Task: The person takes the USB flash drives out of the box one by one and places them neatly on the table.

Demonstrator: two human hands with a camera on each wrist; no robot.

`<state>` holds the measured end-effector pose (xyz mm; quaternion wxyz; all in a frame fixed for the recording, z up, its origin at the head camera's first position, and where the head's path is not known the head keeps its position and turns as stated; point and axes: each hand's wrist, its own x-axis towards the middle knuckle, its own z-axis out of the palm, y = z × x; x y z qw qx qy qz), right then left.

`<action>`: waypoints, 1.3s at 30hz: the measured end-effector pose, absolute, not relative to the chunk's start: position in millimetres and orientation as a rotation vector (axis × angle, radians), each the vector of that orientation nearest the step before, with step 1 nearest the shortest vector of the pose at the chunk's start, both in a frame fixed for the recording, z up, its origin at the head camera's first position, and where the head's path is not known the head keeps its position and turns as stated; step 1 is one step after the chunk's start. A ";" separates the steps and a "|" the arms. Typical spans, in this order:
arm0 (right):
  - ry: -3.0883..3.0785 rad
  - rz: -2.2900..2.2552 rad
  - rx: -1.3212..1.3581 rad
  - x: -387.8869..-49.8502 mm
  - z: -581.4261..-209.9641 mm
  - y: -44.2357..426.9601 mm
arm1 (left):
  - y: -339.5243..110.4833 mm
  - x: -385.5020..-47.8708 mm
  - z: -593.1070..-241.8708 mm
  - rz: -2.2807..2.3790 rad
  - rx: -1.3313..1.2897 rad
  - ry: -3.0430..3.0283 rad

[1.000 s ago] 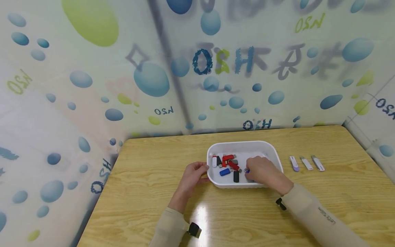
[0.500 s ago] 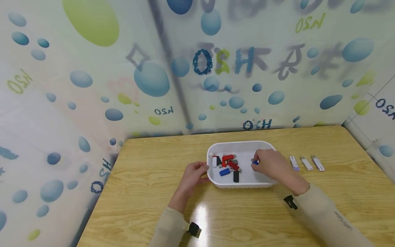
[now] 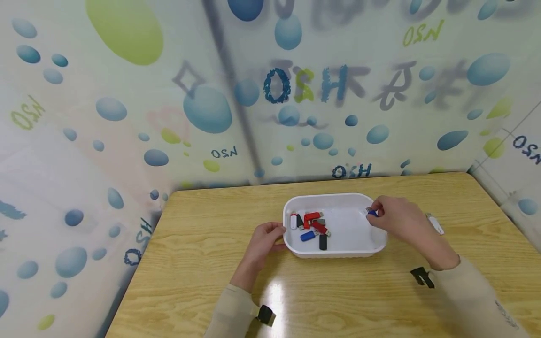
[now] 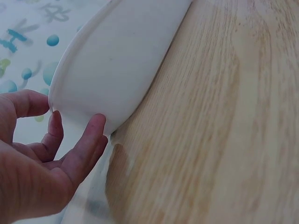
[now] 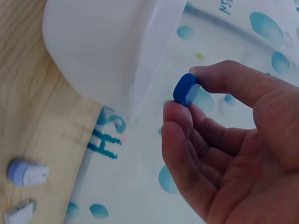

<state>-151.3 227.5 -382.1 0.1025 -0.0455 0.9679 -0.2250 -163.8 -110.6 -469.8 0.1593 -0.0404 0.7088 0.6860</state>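
While left fingers (image 4: 93, 128) hold a white tray (image 3: 352, 230) | right fingers (image 5: 179, 151) pinch a blue USB stick (image 5: 185, 89) | seemingly above tray edge

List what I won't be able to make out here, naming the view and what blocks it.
Head view: the lilac-and-white USB stick, hidden behind the right hand.
Right wrist view: part of the white USB stick, cut off by the bottom edge.
Left wrist view: the inside of the white tray, hidden by its own side.
Head view: the lettering on the right sleeve, too small and blurred to read.
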 end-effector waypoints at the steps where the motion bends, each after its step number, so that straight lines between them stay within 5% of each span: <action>1: 2.860 -0.666 -0.123 -151.2 -381.3 231.9 | -110.7 -163.8 -470.0 1.962 -0.117 2.025; 39: 2.952 -0.571 0.021 -148.6 -398.8 366.8 | -109.4 -165.6 -472.4 1.945 -0.154 2.037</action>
